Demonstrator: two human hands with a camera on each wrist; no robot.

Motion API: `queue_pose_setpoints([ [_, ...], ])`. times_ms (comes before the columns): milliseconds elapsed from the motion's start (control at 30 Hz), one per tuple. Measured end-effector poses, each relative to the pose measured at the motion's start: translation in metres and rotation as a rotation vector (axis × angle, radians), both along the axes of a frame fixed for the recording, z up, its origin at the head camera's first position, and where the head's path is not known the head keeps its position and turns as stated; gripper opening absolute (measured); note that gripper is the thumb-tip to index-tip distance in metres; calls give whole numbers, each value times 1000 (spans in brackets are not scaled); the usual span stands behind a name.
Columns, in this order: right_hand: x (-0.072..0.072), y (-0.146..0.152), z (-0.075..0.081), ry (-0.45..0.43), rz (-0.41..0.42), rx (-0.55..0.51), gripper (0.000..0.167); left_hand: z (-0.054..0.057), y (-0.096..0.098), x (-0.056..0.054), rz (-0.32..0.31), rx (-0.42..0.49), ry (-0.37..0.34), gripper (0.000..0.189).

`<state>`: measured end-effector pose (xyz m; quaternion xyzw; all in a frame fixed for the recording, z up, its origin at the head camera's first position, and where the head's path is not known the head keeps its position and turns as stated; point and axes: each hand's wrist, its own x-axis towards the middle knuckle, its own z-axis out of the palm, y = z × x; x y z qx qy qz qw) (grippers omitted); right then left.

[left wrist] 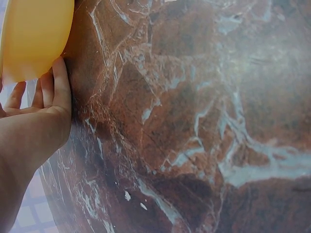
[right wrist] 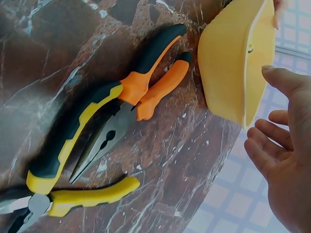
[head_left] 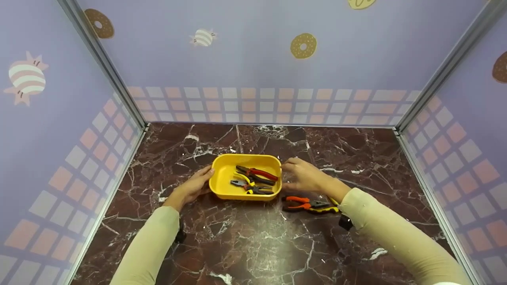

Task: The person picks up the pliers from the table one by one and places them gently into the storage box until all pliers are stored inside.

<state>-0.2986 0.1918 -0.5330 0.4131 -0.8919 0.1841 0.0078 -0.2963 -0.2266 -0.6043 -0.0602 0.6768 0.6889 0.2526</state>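
A yellow plastic bin point(head_left: 222, 180) stands on the marble-patterned table with several pliers lying inside. Among these are red-and-black-handled pliers point(head_left: 264, 175) and yellow-and-black-handled pliers point(head_left: 259, 190). My left hand point(head_left: 195, 185) grips the bin's left end, with the thumb by the rim and fingers against the outer wall point(left wrist: 39, 43). At the right end, my right hand point(head_left: 307, 176) has its fingers spread and loosely bent near the rim point(right wrist: 245, 73), holding nothing. Orange-and-black-handled pliers point(right wrist: 133, 90) and yellow-and-black-handled pliers point(right wrist: 92, 196) lie on the table below the right wrist.
Lilac panels point(head_left: 253, 71) with printed donuts and candies enclose the table's back, left and right. Metal corner posts point(head_left: 115, 79) join the panels. The dark red marble tabletop point(head_left: 245, 241) stretches in front of the bin.
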Motion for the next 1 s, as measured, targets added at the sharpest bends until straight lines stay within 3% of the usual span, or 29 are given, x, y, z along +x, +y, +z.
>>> queue_pose_setpoints([
  [1000, 11, 46, -11, -8, -54, 111, 64, 0, 0, -2, -10, 1, -3, 67],
])
